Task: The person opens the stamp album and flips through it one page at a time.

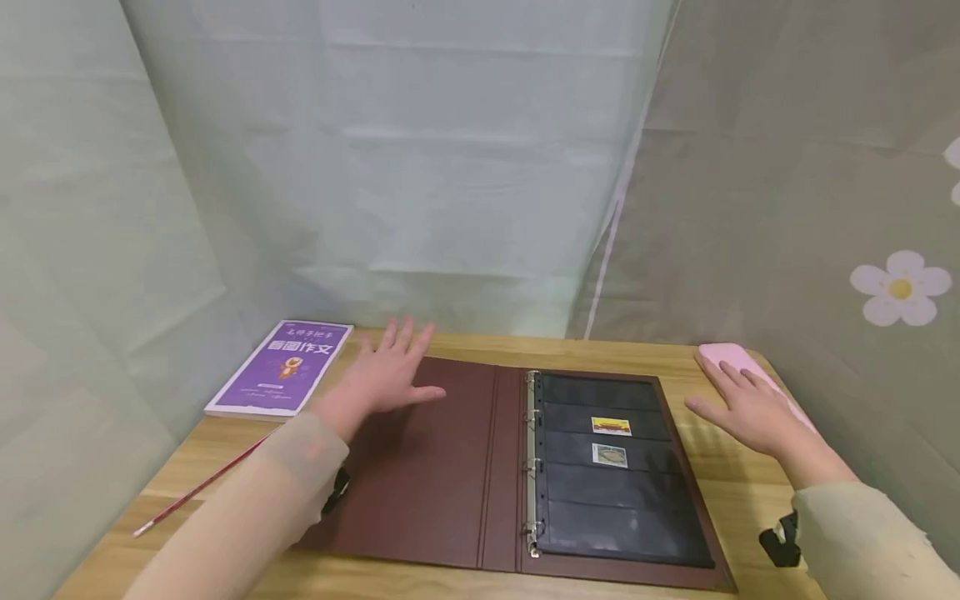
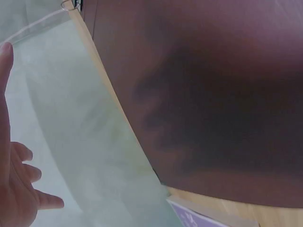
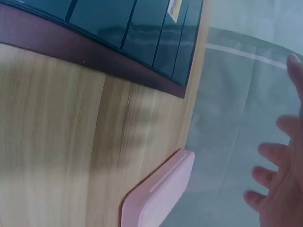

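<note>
A brown ring-binder stamp album (image 1: 442, 467) lies spread on the wooden table, its cover to the left and a black pocket page (image 1: 615, 521) to the right. Two stamps sit in that page: a yellow one (image 1: 611, 427) and, below it, a greyish one (image 1: 610, 456). Above the album's left cover hovers my left hand (image 1: 386, 375), fingers spread and holding nothing; its shadow falls on the cover. My right hand (image 1: 757, 412) is held over the table's right side, fingers extended, near a pink case (image 3: 163, 189) that it partly covers in the head view.
A purple book (image 1: 279, 367) lies at the table's back left. In front of it a thin red pencil (image 1: 202, 487) slants across the wood, partly hidden by my left sleeve. Light cloth curtains (image 1: 480, 167) hang behind and around the table.
</note>
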Demonstrator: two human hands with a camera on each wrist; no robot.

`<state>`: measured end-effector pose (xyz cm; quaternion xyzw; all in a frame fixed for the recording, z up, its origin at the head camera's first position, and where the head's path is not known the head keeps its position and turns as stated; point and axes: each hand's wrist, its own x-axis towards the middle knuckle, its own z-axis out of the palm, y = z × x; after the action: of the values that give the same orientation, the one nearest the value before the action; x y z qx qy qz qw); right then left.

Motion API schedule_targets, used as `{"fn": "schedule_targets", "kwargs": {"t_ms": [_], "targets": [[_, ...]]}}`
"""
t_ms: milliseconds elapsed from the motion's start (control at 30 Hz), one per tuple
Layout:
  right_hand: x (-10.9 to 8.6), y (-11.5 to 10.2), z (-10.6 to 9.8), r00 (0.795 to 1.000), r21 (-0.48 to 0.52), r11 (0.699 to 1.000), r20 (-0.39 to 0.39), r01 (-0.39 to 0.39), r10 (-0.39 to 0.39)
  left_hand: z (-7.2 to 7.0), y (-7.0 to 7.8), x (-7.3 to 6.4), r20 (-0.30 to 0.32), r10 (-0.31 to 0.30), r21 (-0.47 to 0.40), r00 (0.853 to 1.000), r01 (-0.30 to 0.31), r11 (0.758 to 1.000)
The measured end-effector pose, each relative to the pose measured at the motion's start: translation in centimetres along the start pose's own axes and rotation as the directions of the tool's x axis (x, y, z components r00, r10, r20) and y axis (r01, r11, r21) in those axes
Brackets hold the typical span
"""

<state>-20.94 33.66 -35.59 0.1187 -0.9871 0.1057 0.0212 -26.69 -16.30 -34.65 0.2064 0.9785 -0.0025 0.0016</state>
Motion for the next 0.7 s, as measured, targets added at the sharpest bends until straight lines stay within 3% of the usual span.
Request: {"fn": "schedule_targets", "kwargs": {"t_ms": [367, 567, 700], "targets": [[-0.7, -0.1, 2.2, 0.986, 0.171, 0.971, -0.046, 0.165, -0.159, 1.7, 1.5, -0.4, -0.105, 0.125, -0.007, 0.987, -0.127, 0.992], [-1.3, -0.4, 3.3, 0.992, 0.232, 0.965, -0.047, 0.121, -0.113, 3.1, 3.0, -0.8, -0.064, 0.127, -0.117, 0.990, -0.134, 0.984], [-1.7, -0.5, 4.1, 0.990, 0.284, 0.951, -0.099, 0.124, -0.100, 4.4, 4.2, -1.0, -0.074, 0.140, -0.229, 0.987, -0.153, 0.961]]}}
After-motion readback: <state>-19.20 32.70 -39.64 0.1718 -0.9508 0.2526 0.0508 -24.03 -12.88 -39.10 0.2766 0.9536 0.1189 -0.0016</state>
